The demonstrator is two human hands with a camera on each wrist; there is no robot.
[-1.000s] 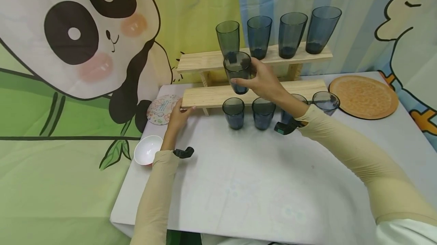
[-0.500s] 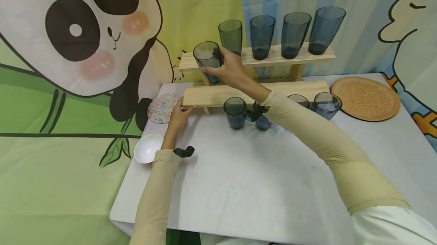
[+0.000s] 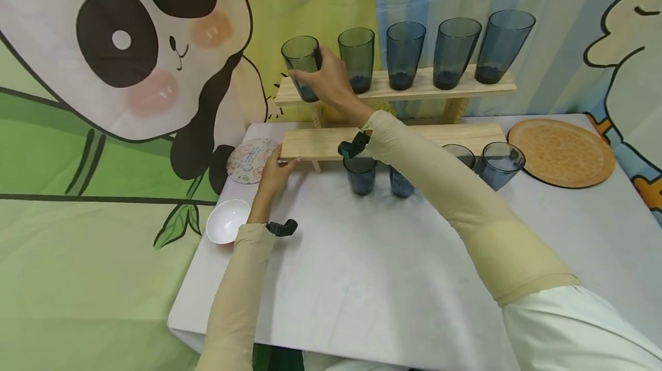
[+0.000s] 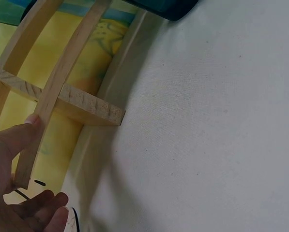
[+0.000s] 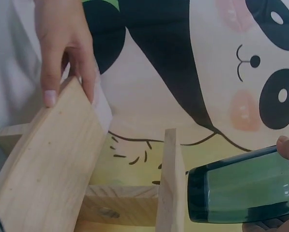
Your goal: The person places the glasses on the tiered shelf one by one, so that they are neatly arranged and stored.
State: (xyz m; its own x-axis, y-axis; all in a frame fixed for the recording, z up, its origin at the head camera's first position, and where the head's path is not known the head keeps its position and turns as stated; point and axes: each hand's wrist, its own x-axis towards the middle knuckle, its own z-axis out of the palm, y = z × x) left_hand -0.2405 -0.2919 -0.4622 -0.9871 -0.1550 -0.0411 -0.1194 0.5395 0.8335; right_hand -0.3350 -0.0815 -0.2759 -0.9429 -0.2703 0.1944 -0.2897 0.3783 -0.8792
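Note:
My right hand [image 3: 330, 79] holds a dark clear glass tumbler [image 3: 299, 61] over the left end of the upper plank [image 3: 383, 85] of a two-tier wooden shelf. In the right wrist view a narrow gap shows between the tumbler's base [image 5: 198, 195] and the upper plank [image 5: 169, 183]. My left hand [image 3: 274, 173] grips the left end of the lower plank [image 3: 314, 142]; its thumb [image 4: 32, 120] lies against the front edge. Several matching tumblers [image 3: 357, 58] stand in a row on the upper plank, right of the held one.
Shorter glasses [image 3: 361, 178] stand before the lower plank, some partly behind my right arm. A round brown board [image 3: 561, 153] lies at the right, a patterned round mat [image 3: 250, 159] at the left. A white bowl [image 3: 226, 221] sits near the left table edge.
My right hand has carried the tumbler left and up, from in front of the shelf to the upper plank's left end. My left hand keeps its grip on the lower plank.

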